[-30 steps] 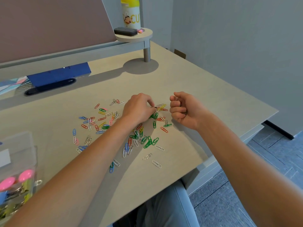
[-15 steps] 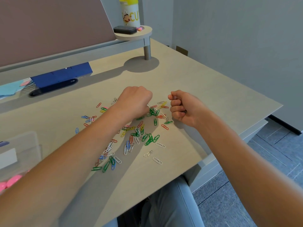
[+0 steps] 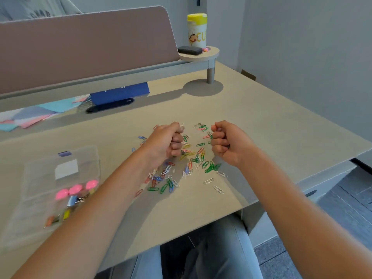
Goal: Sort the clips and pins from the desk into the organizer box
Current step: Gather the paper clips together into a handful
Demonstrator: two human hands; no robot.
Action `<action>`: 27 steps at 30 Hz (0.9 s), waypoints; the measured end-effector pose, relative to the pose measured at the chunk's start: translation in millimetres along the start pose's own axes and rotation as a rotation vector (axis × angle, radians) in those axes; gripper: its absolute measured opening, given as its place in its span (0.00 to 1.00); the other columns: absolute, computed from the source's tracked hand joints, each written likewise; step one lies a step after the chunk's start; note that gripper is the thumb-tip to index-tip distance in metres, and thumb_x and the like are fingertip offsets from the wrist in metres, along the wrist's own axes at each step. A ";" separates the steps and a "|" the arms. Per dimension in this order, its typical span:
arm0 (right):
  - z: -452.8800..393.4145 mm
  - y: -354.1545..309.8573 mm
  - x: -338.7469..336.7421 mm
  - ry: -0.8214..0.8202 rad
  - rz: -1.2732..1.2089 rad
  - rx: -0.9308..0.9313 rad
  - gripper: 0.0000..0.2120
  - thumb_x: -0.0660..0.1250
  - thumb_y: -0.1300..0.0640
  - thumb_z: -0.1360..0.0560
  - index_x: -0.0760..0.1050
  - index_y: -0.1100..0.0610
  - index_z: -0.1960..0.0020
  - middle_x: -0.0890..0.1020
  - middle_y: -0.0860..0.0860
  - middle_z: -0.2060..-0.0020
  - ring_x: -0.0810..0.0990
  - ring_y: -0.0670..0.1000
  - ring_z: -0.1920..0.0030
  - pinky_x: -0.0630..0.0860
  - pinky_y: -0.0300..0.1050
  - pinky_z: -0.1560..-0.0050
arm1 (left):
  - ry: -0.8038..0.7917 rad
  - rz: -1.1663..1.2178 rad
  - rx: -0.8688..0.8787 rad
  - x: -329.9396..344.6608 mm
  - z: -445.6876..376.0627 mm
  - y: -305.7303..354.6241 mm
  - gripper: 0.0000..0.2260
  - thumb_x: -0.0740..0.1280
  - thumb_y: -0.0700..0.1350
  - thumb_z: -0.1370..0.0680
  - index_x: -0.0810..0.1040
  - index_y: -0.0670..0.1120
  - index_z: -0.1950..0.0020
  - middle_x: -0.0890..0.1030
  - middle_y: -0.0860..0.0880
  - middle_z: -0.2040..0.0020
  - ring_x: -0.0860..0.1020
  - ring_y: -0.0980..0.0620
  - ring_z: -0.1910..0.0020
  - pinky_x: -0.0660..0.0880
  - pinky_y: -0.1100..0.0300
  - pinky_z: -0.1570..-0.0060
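Observation:
Coloured paper clips (image 3: 193,158) lie scattered in the middle of the desk (image 3: 261,121). My left hand (image 3: 165,143) rests among them as a closed fist, and a few clips poke out at its top. My right hand (image 3: 225,143) is a tight fist on the desk at the right edge of the clips; I cannot see inside it. The clear plastic organizer box (image 3: 40,178) stands at the left near my left forearm. It holds pink push pins (image 3: 75,190) and other small clips.
A blue box (image 3: 119,94) and a black holder (image 3: 110,105) sit at the back by coloured paper sheets (image 3: 30,117). A small round shelf (image 3: 211,55) carries a yellow-lidded bottle (image 3: 197,31). A partition panel (image 3: 86,47) closes off the back. The desk's front edge is near my lap.
My left hand has dragged clips together from the left and closed into a fist. The clips lie more bunched. My right fist has stayed put.

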State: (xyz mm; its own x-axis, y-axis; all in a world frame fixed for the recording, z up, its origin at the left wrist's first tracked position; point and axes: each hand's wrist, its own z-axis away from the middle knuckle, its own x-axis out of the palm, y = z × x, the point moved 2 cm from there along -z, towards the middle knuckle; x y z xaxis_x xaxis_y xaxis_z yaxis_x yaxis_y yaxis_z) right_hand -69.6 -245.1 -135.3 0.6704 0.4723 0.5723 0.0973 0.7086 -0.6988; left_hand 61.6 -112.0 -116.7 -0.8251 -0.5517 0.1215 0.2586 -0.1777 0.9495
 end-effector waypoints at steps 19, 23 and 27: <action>39.7 137.4 198.9 -0.095 -0.315 0.262 0.10 0.56 0.65 0.18 0.75 0.64 0.53 0.75 0.55 0.57 0.75 0.50 0.61 0.76 0.36 0.67 | 0.528 0.893 0.146 -187.4 182.8 -14.3 0.13 0.55 0.28 0.22 0.78 0.37 0.49 0.78 0.43 0.59 0.77 0.50 0.65 0.77 0.60 0.64; 36.6 154.6 212.2 -0.060 -0.271 0.205 0.09 0.58 0.68 0.21 0.75 0.67 0.46 0.74 0.58 0.48 0.74 0.54 0.52 0.80 0.38 0.48 | 0.643 0.815 0.201 -213.2 191.1 -22.9 0.12 0.55 0.28 0.24 0.78 0.35 0.51 0.77 0.41 0.60 0.77 0.50 0.67 0.77 0.61 0.66; 35.0 161.3 217.9 -0.071 -0.242 0.165 0.08 0.59 0.64 0.20 0.77 0.66 0.50 0.75 0.58 0.53 0.77 0.51 0.56 0.80 0.39 0.57 | 0.684 0.692 0.262 -220.6 187.5 -31.0 0.15 0.52 0.27 0.25 0.78 0.35 0.53 0.76 0.42 0.63 0.75 0.50 0.67 0.74 0.61 0.67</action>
State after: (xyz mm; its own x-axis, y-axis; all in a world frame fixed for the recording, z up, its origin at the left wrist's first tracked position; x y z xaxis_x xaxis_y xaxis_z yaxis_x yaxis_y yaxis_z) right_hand 66.5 -9.4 -108.2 0.5888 0.3101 0.7464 0.1232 0.8782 -0.4621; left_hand 141.4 168.0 -118.7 -0.0484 -0.8297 0.5560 0.3852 0.4981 0.7768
